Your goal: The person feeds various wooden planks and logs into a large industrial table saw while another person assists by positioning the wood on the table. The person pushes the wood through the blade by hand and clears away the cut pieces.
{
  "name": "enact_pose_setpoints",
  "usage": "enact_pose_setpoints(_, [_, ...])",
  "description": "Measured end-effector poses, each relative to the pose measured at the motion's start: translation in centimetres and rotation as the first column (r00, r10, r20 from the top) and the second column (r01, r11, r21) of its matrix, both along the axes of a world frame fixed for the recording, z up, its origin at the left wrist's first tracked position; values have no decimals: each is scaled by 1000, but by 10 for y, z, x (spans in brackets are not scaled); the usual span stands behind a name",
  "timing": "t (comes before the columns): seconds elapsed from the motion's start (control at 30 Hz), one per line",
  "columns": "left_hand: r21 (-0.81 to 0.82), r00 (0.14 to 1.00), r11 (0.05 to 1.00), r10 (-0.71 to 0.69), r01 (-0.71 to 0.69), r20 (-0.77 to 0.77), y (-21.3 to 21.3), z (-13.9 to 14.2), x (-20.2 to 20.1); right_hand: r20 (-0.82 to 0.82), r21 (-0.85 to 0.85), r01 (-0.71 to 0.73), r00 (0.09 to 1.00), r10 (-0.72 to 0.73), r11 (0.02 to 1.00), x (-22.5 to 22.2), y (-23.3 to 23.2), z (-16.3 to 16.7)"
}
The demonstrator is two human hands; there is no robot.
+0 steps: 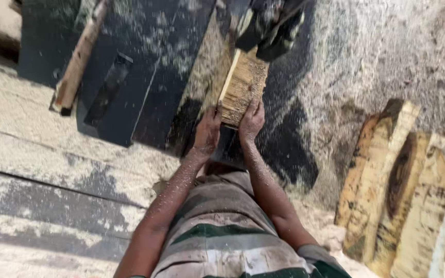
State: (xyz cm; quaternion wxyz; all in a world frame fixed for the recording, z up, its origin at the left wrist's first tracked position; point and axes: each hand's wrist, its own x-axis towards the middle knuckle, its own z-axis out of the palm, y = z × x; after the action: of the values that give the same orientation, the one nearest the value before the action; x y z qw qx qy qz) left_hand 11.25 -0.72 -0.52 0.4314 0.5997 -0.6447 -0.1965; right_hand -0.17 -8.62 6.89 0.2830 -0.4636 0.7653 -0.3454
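Head camera looks straight down on two forearms dusted with sawdust, reaching out to one wooden block (243, 85) that lies on a dark machine table (145, 77). The block is pale, with a rough, striped grain on top, and its far end sits under a dark machine part (269, 23) at the upper edge of the view. The near end of the block is where both hands meet it. The left hand (207, 131) presses against the near left corner, its fingers (216, 110) curled over the edge and touching the wood. The right hand (252, 122) is pressed to the near right corner, fingers closed against the end face, thumb side up. Both hands are therefore clasped on the same block, side by side, almost touching each other.

One long wooden stick (78, 56) lies slanted across the table to the left, well apart from the hands. To the right, leaning in a row on the sawdust-covered floor, stand about four rough wood slabs (387, 190) with dark bark patches; the exact number at the frame's edge cannot be told. Sawdust (366, 56) covers nearly every surface.
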Motion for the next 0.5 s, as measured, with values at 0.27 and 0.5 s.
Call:
enact_pose_setpoints(0.27, [-68,981,985,163,-157,109,-115,28,-21,-39,-13,60,997,-61,998,-10,-95,8])
enact_pose_setpoints(0.5, [114,974,970,204,-215,101,-35,21,-19,-52,-79,-14,999,10,997,-13,-113,7])
